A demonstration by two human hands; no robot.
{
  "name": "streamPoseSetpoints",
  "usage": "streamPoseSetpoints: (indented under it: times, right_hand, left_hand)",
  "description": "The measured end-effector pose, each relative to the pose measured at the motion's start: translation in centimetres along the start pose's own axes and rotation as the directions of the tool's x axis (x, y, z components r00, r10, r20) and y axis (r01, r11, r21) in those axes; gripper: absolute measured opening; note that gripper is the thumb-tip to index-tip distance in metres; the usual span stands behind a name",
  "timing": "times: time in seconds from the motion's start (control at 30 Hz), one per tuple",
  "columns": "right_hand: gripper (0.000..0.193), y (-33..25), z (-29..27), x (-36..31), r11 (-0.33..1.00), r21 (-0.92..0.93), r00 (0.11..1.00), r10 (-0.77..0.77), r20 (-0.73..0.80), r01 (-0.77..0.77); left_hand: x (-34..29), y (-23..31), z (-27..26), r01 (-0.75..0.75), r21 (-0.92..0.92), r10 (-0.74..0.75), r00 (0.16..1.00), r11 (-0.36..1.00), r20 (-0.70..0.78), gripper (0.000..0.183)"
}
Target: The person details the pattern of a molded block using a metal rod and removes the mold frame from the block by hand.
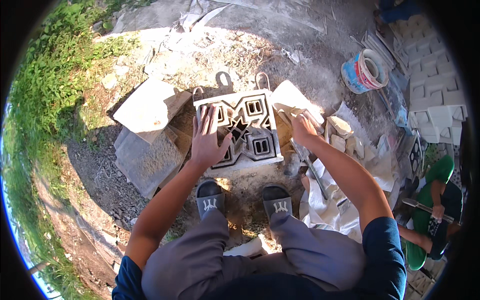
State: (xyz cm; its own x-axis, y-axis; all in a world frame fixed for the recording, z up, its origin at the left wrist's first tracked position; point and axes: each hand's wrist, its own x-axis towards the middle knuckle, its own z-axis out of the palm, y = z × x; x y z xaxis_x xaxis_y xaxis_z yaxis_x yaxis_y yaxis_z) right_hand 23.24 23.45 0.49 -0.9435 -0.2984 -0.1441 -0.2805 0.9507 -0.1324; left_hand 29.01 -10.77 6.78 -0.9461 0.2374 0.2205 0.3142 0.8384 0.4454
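Note:
A square metal mould (255,125) with a patterned openwork face and looped handles on its far side lies on the ground before my feet. My left hand (206,140) rests flat on its left part, fingers stretched out. Just right of the mould, my right hand (305,128) is closed, its fingers curled down by a pale slab (295,100). What it grips, if anything, is hidden. Below that hand lies a long dark metal tool (316,176), next to the mould's near right corner.
Pale and grey slabs (150,160) are stacked at the left. Broken chunks (340,127) and white sacking (335,210) lie at the right. Farther right stand a blue bucket (355,75), piled white blocks (435,90) and a person (440,205) holding a metal tool.

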Motion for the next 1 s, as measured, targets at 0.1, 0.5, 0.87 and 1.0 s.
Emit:
streamPoseSetpoints:
  times: [0.1,0.5,0.87,1.0]
  right_hand:
    - [0.022,-1.2,-1.5,-0.2,0.987,0.149,0.965,-0.027,-0.261,0.068]
    - [0.025,-5.8,-12.1,-0.9,0.759,0.651,0.999,-0.021,0.037,-0.008]
    - [0.041,-7.7,-15.0,-0.6,0.473,0.722,0.835,0.056,0.547,-0.504]
    - [0.039,-8.2,-12.9,-1.0,0.59,0.727,0.926,0.105,0.362,-0.351]
  left_hand:
    - [-0.4,-0.5,0.2,-0.04,0.004,0.04,0.997,0.999,-0.067,0.084]
    - [1.7,-0.5,-0.1,-0.063,0.199,0.057,0.998,0.978,0.037,0.08]
    - [4.3,-1.4,-0.3,-0.073,0.163,0.06,0.995,0.984,0.081,0.077]
    - [4.8,-1.3,-0.3,-0.074,0.142,0.066,0.996,0.987,0.064,0.074]
